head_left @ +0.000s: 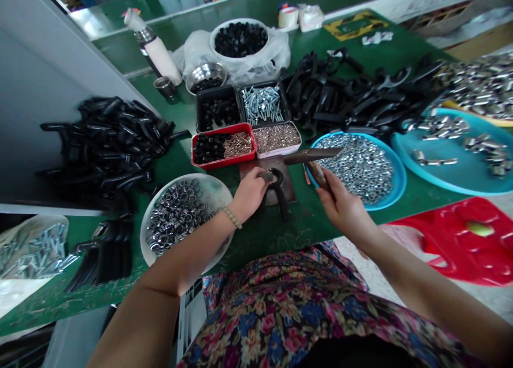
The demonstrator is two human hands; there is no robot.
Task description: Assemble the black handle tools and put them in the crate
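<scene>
My left hand (249,193) is closed on a black curved plastic handle part (279,192) that lies on a small dark metal plate (285,171) on the green table (280,229). Its fingers pinch the part's round top end. My right hand (340,202) is closed round the grip of a hammer (312,155), whose metal head is held level just above the plate. Both hands are close together in front of me.
A white bowl of metal rings (176,216) sits at my left, a blue bowl of nuts (360,167) at my right. Trays of black caps, screws and pins (244,122) stand behind the plate. Piles of black handles (108,143) lie left and back right. A red stool (460,240) stands at the right.
</scene>
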